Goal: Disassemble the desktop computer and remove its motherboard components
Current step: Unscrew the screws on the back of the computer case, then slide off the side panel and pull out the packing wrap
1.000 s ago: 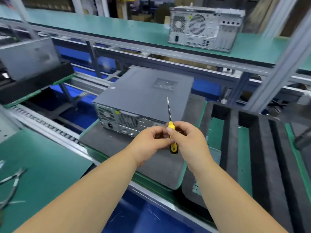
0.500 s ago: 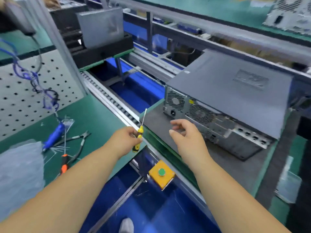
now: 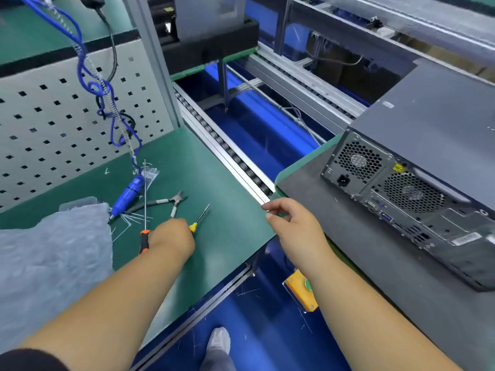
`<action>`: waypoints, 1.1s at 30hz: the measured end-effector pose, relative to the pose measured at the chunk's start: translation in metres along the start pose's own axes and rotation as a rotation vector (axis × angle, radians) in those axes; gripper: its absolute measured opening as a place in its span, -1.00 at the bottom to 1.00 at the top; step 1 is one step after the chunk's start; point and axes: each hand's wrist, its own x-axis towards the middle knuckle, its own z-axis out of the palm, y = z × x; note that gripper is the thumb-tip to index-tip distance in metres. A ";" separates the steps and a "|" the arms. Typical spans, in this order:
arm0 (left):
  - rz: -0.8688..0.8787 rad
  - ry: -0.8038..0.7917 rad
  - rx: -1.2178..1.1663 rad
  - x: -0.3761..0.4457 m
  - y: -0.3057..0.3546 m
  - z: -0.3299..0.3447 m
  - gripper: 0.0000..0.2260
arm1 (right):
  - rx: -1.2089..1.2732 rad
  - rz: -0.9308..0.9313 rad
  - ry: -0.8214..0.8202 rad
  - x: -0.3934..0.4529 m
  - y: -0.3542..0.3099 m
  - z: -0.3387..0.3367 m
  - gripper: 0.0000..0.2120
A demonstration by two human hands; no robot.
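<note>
In the head view, the left hand [image 3: 172,236] lies knuckles-up on the green bench mat [image 3: 214,183], its fingers curled round the small yellow-handled screwdriver [image 3: 197,220]; only the yellow tip of the handle and the thin steel shaft show beyond the fingers, the shaft pointing away and to the right, low over the mat; just beside the hand's near edge lies a second screwdriver with an orange-and-black handle [image 3: 144,241], its long thin shaft running straight away from the person. Beyond the hand sit a pair of grey-handled side cutters [image 3: 167,202]; left of them a blue pen-shaped power tool [image 3: 128,195] lies on the mat, tethered by a coiled blue cable [image 3: 91,84] that climbs in front of the white perforated back panel [image 3: 48,121]; a sheet of clear bubble wrap [image 3: 48,263] covers the mat's near left corner.

The right hand [image 3: 293,223] hovers at the corner of the grey foam pallet pad [image 3: 361,250], holding nothing, thumb and forefinger loosely extended, the other fingers relaxed. The task's grey desktop computer case [image 3: 442,145] rests on that pad to the right, well clear of both hands, rear panel with its two round fan grilles facing the person; a yellow push-button box [image 3: 301,291] shows below the right forearm; a roller conveyor rail [image 3: 227,151] runs between bench and pallet.
</note>
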 end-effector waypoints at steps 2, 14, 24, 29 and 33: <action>-0.019 -0.018 0.012 0.003 -0.006 0.004 -0.83 | 0.003 0.006 0.000 0.003 -0.001 0.002 -0.81; 0.153 0.173 -0.136 -0.010 0.044 -0.031 -0.63 | 0.003 -0.041 0.097 -0.005 -0.005 -0.051 -0.83; 0.871 0.477 -0.631 -0.119 0.203 -0.125 -0.70 | -0.057 -0.129 0.354 -0.058 -0.005 -0.172 -0.83; 0.917 0.323 -0.869 -0.164 0.260 -0.142 -0.85 | 0.057 -0.063 0.423 -0.086 0.007 -0.221 -0.83; 0.810 0.146 -1.026 -0.169 0.285 -0.146 -0.91 | 0.067 0.007 0.494 -0.097 0.013 -0.238 -0.83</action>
